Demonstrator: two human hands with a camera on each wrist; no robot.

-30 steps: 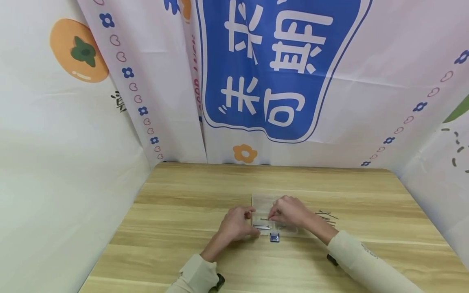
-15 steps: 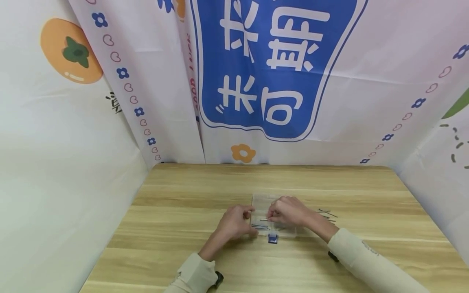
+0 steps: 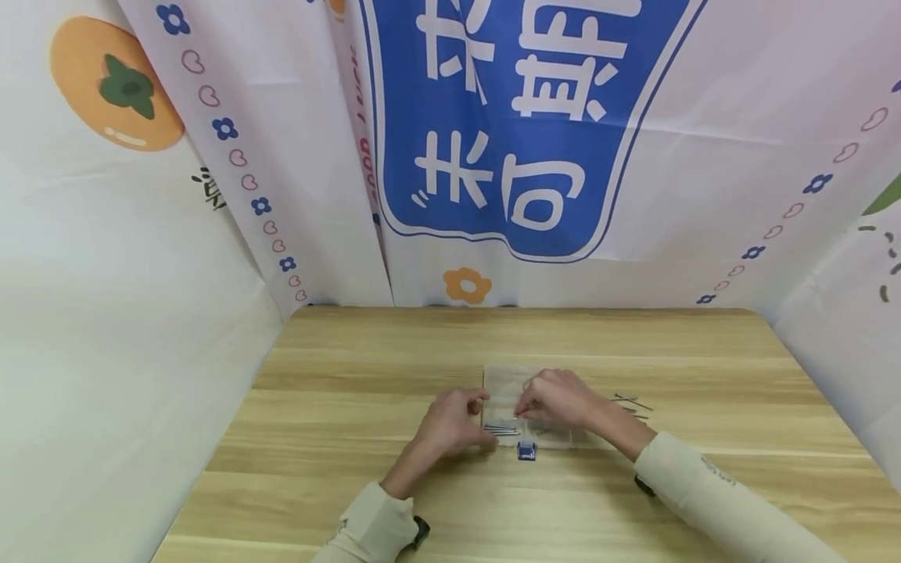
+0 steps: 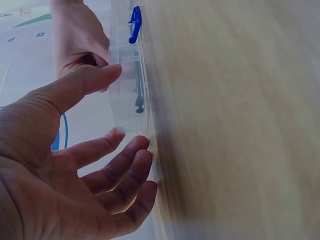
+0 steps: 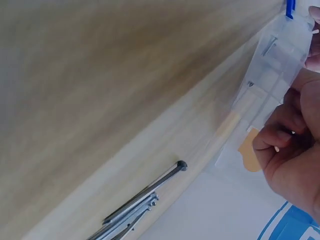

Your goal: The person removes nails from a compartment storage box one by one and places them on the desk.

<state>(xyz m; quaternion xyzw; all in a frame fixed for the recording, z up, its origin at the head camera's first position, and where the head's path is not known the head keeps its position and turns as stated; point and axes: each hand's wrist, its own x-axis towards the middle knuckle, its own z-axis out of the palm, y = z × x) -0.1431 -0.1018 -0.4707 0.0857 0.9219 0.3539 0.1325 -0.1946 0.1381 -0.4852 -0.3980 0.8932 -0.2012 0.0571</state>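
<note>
A clear plastic box [image 3: 501, 381] with compartments and a blue latch [image 3: 526, 451] at its front sits on the table. Several nails [image 3: 501, 430] lie in its front left compartment. My left hand [image 3: 450, 422] holds the box's left end, the thumb [image 4: 107, 77] on the front wall and the index finger round the corner; the other fingers curl loosely beside it. Over the compartments, my right hand [image 3: 556, 399] pinches a nail between thumb and fingertips. Only a small tip of that nail shows in the head view.
Several loose nails [image 3: 631, 405] lie on the wooden table [image 3: 380, 344] to the right of the box, under the right forearm; the right wrist view shows their heads [image 5: 182, 165]. A printed cloth [image 3: 338, 258] hangs behind the table's far edge.
The nail in my right fingers stuck out sideways to the left before; now just a short end shows. My left hand keeps its place on the box. The head view has shifted slightly.
</note>
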